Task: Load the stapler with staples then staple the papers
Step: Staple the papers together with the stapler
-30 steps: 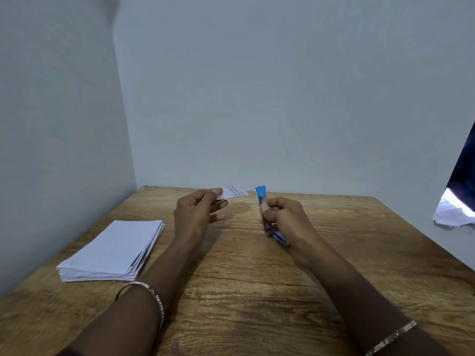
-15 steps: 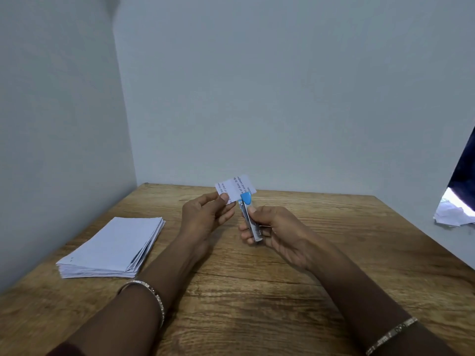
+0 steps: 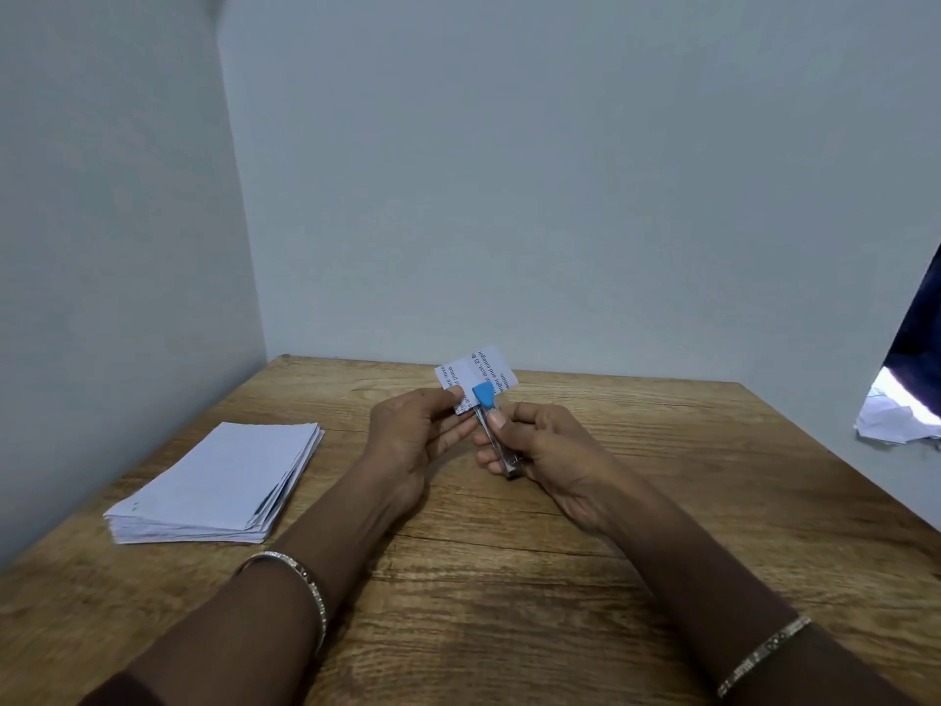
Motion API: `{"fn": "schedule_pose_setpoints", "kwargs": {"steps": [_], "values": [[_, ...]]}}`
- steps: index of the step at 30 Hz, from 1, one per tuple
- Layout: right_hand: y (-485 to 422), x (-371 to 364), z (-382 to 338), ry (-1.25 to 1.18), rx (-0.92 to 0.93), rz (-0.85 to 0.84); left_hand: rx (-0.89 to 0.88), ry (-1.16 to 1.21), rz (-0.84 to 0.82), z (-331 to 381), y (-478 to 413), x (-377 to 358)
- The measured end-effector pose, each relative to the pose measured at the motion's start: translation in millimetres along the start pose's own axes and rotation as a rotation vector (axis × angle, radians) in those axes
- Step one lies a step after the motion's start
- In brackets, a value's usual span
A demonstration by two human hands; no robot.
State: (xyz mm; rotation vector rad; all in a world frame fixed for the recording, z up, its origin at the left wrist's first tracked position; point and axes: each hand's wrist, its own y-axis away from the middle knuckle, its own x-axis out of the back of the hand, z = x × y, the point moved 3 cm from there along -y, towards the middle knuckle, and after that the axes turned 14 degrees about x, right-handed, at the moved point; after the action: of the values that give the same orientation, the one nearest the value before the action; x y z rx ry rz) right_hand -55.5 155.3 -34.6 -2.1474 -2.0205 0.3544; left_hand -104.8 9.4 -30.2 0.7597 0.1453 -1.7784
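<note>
Over the middle of the wooden table (image 3: 509, 578), my right hand (image 3: 545, 450) grips a slim metal stapler (image 3: 496, 435) with a blue tip pointing up and away. My left hand (image 3: 412, 435) pinches a small printed paper slip (image 3: 478, 377) at its lower left corner, just left of the stapler's blue tip. The slip stands behind the tip and touches or nearly touches it. I see no loose staples in view. A stack of white papers (image 3: 219, 481) lies on the table to the left, apart from both hands.
Grey walls close in the table at the back and on the left. At the right edge, beyond the table, lie crumpled white papers (image 3: 891, 420) under a dark cloth. Bracelets sit on both wrists.
My right hand turned the stapler and brought it left toward the slip. My left hand lifted the slip off the table's far side and holds it up at the stapler's tip.
</note>
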Motion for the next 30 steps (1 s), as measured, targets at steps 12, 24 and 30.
{"fn": "schedule_pose_setpoints", "kwargs": {"steps": [12,24,30], "values": [[0.1,2.5,4.5,0.005,0.025,0.106,-0.011,-0.016,-0.003,-6.1,-2.2,-2.6],[0.6,-3.2,-0.3,0.046,0.024,0.205,-0.048,-0.054,-0.034,-5.5,0.5,-4.6],[-0.3,1.4,-0.7,0.016,0.003,0.101,-0.065,-0.066,-0.003,0.1,-3.7,0.1]]}}
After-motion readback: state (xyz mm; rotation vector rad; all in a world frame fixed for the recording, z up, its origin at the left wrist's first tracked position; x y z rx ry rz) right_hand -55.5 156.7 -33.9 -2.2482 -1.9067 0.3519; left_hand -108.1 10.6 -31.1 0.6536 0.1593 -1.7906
